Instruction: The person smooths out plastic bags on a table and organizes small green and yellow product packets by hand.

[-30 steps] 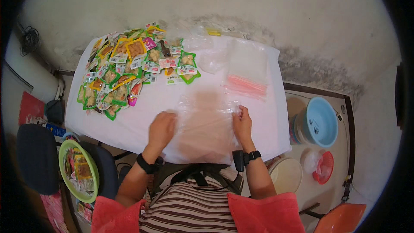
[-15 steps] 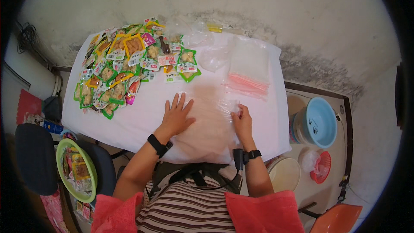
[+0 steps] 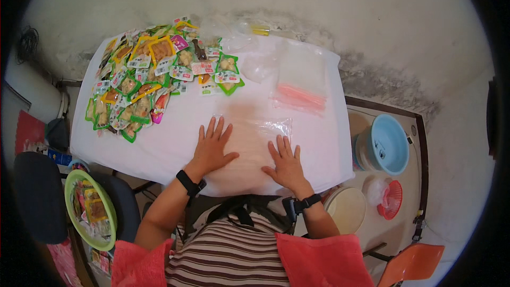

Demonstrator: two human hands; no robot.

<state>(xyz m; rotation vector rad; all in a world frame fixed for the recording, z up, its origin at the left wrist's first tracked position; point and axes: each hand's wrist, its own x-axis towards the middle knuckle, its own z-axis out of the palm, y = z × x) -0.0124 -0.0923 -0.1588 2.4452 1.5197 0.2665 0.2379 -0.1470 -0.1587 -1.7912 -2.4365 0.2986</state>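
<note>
A clear plastic bag lies flat on the white-covered table in front of me. My left hand rests on it with the fingers spread, near its left side. On the right part of the bag, my right hand lies flat, thumb pointing inward. Neither hand grips anything. Beyond the hands, to the right, is a stack of clear bags with pinkish-red ends. At the far left spreads a heap of small sealed snack packets with green and yellow borders.
Crumpled clear plastic lies at the table's back edge by the wall. On the floor to the right are a blue basin, a red basket and a round pale lid. A green basin with packets stands at the left.
My right hand has let go of the bag's right edge and now lies flat on it, fingers spread. The left hand stays spread on the bag. The whole view has shifted slightly.
</note>
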